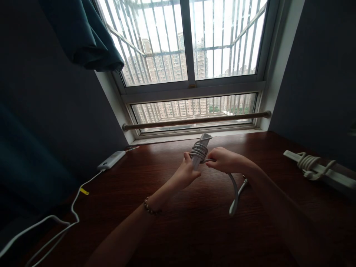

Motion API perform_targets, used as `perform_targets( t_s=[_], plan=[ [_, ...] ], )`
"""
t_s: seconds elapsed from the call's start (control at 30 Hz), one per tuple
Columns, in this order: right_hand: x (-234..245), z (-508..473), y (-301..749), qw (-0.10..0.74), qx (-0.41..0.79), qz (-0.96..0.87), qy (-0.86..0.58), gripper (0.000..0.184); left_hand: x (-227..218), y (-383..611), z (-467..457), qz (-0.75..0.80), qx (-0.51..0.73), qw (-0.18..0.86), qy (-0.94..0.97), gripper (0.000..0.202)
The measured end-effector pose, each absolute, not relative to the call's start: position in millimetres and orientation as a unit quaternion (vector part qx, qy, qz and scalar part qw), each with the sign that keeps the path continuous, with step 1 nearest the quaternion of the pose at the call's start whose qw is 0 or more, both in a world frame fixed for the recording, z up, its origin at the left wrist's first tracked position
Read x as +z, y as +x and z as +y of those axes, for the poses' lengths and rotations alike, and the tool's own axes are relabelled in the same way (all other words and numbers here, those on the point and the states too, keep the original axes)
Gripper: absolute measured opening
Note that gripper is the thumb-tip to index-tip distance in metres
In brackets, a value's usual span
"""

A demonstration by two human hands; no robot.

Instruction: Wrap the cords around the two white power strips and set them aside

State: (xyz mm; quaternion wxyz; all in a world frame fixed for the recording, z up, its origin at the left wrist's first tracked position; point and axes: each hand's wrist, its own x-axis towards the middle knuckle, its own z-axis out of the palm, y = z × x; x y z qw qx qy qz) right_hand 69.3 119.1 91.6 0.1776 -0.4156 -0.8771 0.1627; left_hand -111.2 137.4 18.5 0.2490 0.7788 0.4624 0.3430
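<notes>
My left hand (191,167) is closed around the lower end of a white power strip (205,138), held tilted above the table. Several loops of its grey-white power cord (199,150) are wound round the strip's middle. Right beside the loops, my right hand (222,159) pinches the cord where it leaves the coil. From under that hand the loose cord end (235,189) hangs down in a bend and curls back up to the right. Its tip is partly behind my right wrist.
On the dark red wooden table (178,218), a second white strip with cord wound round it (311,165) lies at the right. A white box-shaped device (111,160) with a white cable (73,207) sits at the left. Behind are a rail (194,121) and a barred window.
</notes>
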Motion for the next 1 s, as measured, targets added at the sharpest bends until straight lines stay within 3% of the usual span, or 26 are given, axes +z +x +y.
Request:
perform_targets(
  t_s=[0.17,0.23,0.37,0.43,0.57,0.77,0.9,1.0],
  plan=[
    [85.9,120.2,69.5,0.166,0.139,-0.889,-0.403,0.017,17.4,-104.0,126.5,0.488,0.235,-0.014,0.841,0.061],
    [87.5,115.3,70.4,0.153,0.149,-0.895,-0.39,0.007,15.5,-102.2,124.3,0.491,0.2,-0.084,0.844,0.064],
    [93.1,104.4,72.5,0.113,0.233,-0.884,-0.39,0.059,13.9,-101.4,126.1,0.469,0.157,-0.167,0.853,0.06],
    [95.3,103.0,74.9,0.092,0.284,-0.874,-0.383,0.066,17.7,-103.4,128.8,0.441,0.137,-0.198,0.864,0.054],
    [97.6,110.3,82.6,0.115,0.302,-0.875,-0.359,0.044,33.7,-111.3,132.2,0.353,0.09,-0.253,0.896,0.053],
    [102.0,132.2,101.1,0.154,0.049,-0.905,-0.394,0.027,44.9,-118.4,131.5,0.238,0.063,-0.225,0.943,0.056],
    [104.3,143.9,113.2,0.17,-0.083,-0.887,-0.421,0.033,45.8,-118.5,125.8,0.186,0.108,-0.085,0.973,0.07],
    [101.5,148.8,114.5,0.188,-0.098,-0.893,-0.397,0.043,51.2,-117.2,115.2,0.144,0.176,0.02,0.974,0.07]
  ],
)
